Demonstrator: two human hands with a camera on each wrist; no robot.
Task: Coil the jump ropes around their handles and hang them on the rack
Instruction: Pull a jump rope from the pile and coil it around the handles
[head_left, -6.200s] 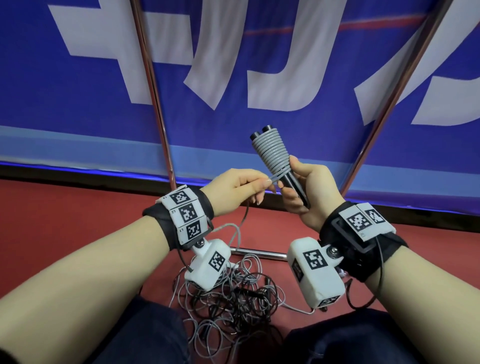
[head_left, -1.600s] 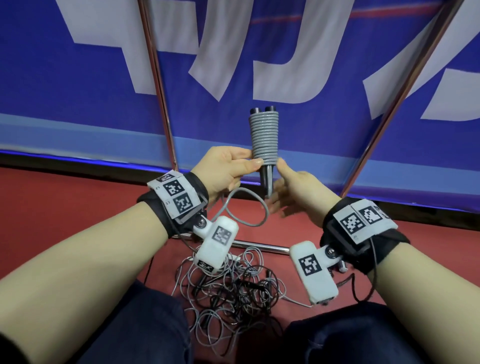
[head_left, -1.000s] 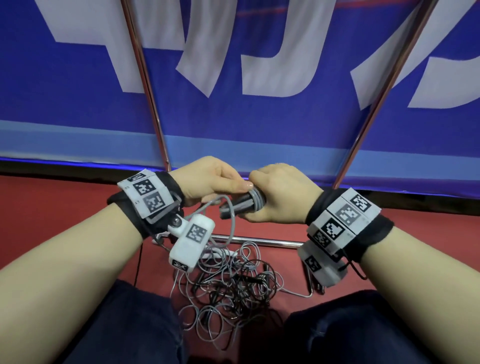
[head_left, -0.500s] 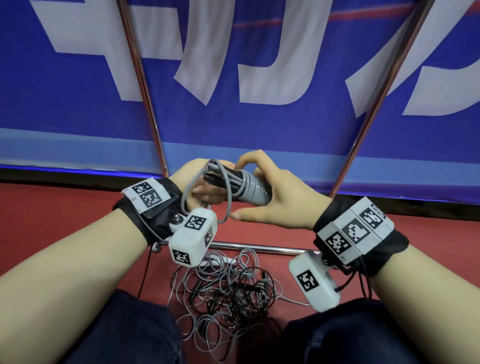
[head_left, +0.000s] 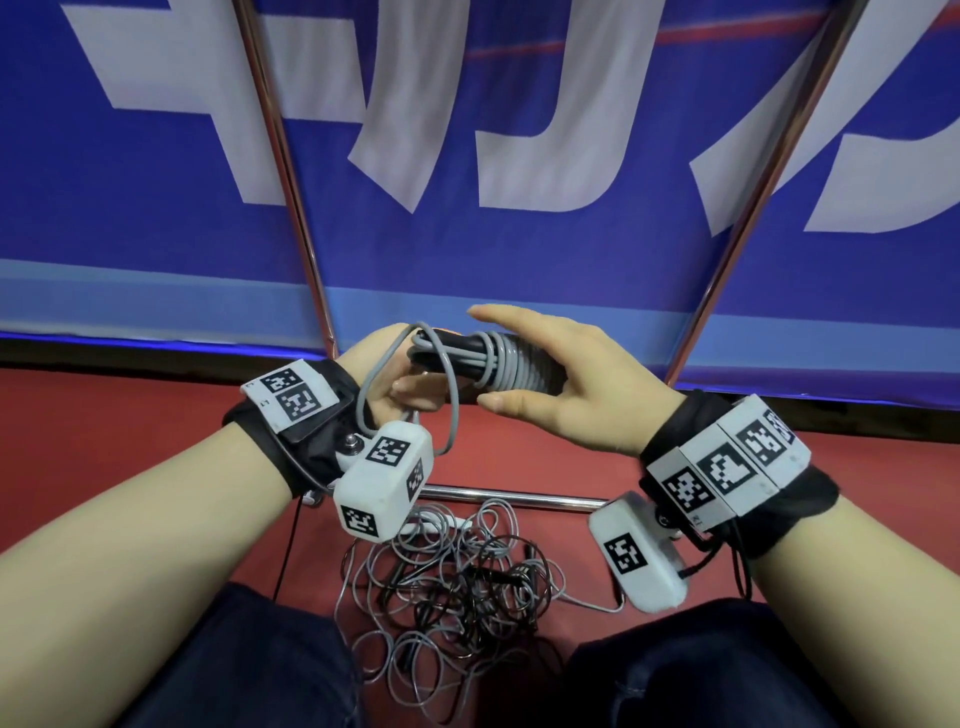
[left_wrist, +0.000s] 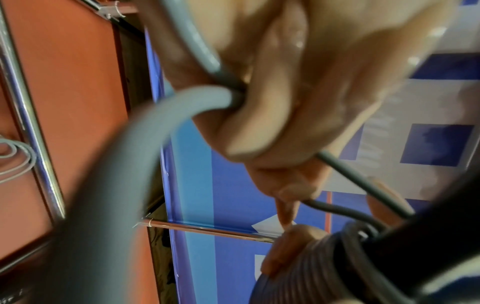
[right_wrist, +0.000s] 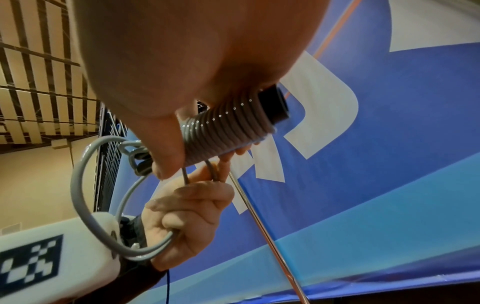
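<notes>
Blue banner (head_left: 156, 218) backdrop, red floor. Right hand (head_left: 566, 384) cradles coiled jump rope (head_left: 511, 364), its fingers mostly hidden; left hand (head_left: 387, 374) pinches the loose grey loop (head_left: 452, 410). Tangled ropes (head_left: 457, 577) below rack bar (head_left: 519, 500).

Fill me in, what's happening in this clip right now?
A person is coiling a grey jump rope around its paired black handles. The right hand holds the wound bundle roughly level, while the left hand grips the loose tail loop, apparently to secure it. More tangled ropes lie on the red floor by the rack's metal bar. This rope is not hung yet.
</notes>
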